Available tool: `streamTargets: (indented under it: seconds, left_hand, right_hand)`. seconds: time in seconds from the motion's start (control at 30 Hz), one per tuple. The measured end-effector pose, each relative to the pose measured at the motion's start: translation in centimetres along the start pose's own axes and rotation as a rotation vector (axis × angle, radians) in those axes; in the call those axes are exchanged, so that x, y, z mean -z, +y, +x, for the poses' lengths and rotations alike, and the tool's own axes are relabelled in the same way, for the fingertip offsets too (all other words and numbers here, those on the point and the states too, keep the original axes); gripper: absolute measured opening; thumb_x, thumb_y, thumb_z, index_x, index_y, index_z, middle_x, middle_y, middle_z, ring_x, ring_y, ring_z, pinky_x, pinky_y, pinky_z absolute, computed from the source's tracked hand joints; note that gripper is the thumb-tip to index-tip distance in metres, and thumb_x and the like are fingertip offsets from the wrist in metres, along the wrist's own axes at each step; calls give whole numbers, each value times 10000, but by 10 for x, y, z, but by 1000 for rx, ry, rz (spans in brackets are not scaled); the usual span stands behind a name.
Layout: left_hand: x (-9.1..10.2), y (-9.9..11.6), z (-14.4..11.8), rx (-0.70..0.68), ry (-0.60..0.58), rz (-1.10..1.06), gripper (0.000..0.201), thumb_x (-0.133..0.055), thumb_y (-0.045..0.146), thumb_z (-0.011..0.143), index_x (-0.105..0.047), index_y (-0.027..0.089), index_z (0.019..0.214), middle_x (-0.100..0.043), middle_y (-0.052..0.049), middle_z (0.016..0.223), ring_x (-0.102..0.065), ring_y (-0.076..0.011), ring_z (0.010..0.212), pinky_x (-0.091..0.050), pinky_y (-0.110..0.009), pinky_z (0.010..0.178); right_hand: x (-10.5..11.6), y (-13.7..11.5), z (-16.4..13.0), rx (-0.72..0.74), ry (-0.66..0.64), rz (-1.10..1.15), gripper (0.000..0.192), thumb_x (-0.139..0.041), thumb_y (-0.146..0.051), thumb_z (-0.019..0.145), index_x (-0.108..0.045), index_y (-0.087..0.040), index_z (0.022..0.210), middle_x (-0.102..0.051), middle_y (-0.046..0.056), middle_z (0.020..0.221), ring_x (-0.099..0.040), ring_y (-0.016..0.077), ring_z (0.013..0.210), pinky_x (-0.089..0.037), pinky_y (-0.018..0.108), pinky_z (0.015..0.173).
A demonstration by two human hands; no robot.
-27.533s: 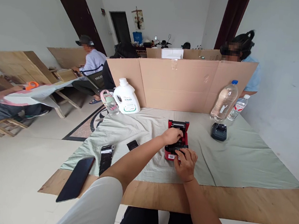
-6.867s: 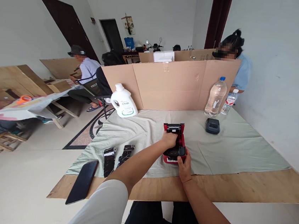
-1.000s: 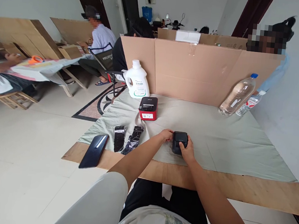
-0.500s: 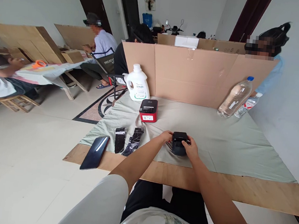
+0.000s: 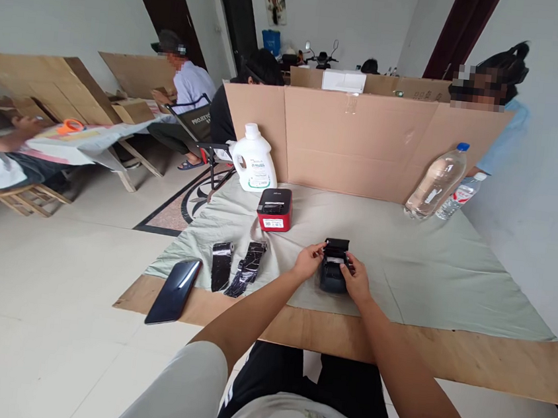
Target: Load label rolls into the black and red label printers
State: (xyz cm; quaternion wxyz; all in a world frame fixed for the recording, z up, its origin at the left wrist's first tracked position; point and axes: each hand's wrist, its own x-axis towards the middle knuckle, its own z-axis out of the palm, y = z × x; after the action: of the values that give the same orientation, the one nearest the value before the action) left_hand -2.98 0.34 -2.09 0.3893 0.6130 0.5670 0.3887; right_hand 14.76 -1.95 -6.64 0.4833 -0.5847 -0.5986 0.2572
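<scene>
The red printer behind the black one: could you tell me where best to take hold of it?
Probably grip the red printer by its two flat side walls, coming from above: it sits upright on the cloth, lid shut, with bare cloth on both sides for the fingers.

One head-worn camera looks forward and down across the cloth-covered table [image 5: 417, 263], close over the wearer's forearms, cardboard screen [image 5: 365, 145] beyond.

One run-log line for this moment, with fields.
left hand: touching black printer | right hand: on black printer | printer lid: open | red printer: apart, closed
</scene>
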Motion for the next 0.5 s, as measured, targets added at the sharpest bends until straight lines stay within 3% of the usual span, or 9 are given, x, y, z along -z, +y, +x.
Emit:
streamTargets:
  seconds: [0.1,0.27,0.4,0.5]
  left_hand:
    - [0,5,-2,-74,-7,137,501,-513,79,776,-568,222,1253,-661,-16,1014,-567,-152,886,-445,-281,865]
    - [-10,26,2,-218,-106,553,205,-572,199,803,-719,210,945,-666,-74,1060,-477,-254,1090,-333,-365,980]
    - [-24,38,16,-191,-222,819,122,-671,273,743,-725,198,823,-685,-119,985,-465,-306,1083,-300,-404,949]
    - [-34,41,28,-124,-267,870,159,-762,280,649,-706,174,753,-684,-144,939,-467,-330,1079,-272,-418,955]
  right_hand:
    - [0,3,-8,40,-8,-36,554,-499,-522,811,-551,-172,1237,-604,116,1076,-589,212,886,-494,418,841]
    - [0,5,-18,110,5,-52,525,-391,-522,884,-540,-155,1229,-595,132,1162,-556,227,1046,-445,433,944]
    - [-1,5,-19,117,48,-53,509,-299,-508,924,-557,-162,1192,-608,129,1160,-545,222,1103,-416,444,986]
    - [-1,5,-19,128,57,-54,515,-274,-510,930,-567,-166,1177,-619,124,1146,-552,216,1092,-419,440,986]
